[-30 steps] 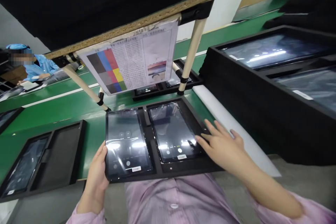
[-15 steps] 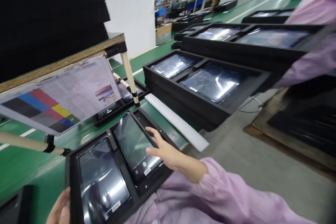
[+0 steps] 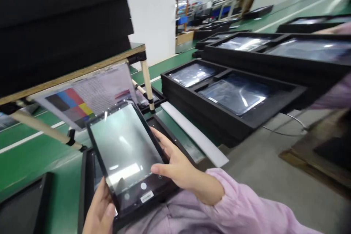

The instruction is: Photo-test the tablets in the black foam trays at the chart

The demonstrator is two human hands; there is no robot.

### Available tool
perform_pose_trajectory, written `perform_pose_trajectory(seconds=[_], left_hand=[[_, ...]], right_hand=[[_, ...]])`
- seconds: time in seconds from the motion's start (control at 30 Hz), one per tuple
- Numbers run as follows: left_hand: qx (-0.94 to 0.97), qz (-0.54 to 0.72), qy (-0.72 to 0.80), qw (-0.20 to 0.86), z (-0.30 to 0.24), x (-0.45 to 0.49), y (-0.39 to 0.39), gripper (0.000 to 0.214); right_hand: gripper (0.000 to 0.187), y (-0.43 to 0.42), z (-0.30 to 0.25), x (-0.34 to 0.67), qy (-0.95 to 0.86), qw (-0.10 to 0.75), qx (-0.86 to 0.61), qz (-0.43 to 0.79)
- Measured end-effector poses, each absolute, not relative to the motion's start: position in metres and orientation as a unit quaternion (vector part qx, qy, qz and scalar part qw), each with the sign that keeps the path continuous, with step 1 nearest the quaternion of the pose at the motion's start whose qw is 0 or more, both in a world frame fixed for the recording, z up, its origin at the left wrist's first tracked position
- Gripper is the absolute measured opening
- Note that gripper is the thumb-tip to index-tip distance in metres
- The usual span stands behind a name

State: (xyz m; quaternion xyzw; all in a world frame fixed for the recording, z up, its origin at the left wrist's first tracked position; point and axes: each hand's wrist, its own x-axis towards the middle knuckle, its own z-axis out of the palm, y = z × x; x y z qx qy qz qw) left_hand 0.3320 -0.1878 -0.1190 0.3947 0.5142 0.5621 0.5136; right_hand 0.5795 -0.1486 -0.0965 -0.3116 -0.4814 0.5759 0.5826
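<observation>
A tablet (image 3: 123,142) with a lit screen is held up between both hands, above a black foam tray (image 3: 83,193). My left hand (image 3: 101,208) grips its lower left edge. Around its right edge curl the fingers of my right hand (image 3: 175,157), with the thumb on the front near the bottom. A small white label (image 3: 147,196) sticks to the lower end of the screen. The tablet hides most of the tray and whatever lies in its compartments; a dark strip of another tablet shows at the left.
A printed colour chart (image 3: 82,98) hangs below a shelf (image 3: 109,67) stacked with black foam trays (image 3: 65,18). Stacked trays of tablets (image 3: 236,93) stand to the right, beside a white foam strip (image 3: 194,133). A co-worker's sleeve (image 3: 333,93) shows at the far right.
The tablet from the tray's right compartment has been lifted out and tilted up. My left hand has left the tray's edge and taken the tablet's left side; my right hand now grips its right side.
</observation>
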Motion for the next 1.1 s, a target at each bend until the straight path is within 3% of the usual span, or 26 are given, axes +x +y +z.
perform_pose_trajectory(seconds=[0.07,0.2,0.37,1.1], left_hand=[[0.402,0.607,0.507,0.46,-0.114,0.341,-0.189,0.081],[0.464,0.655,0.539,0.255,-0.105,0.343,-0.188,0.097],[0.524,0.598,0.594,0.12,-0.099,0.348,-0.185,0.119],[0.561,0.527,0.639,0.013,-0.106,0.345,-0.181,0.133]], right_hand=[[0.102,-0.14,-0.093,0.56,-0.502,0.593,-0.236,0.583],[0.078,-0.115,-0.094,0.531,-0.498,0.591,-0.195,0.603],[0.083,-0.096,-0.096,0.52,-0.465,0.523,-0.268,0.662],[0.076,-0.089,-0.106,0.511,-0.458,0.511,-0.245,0.685]])
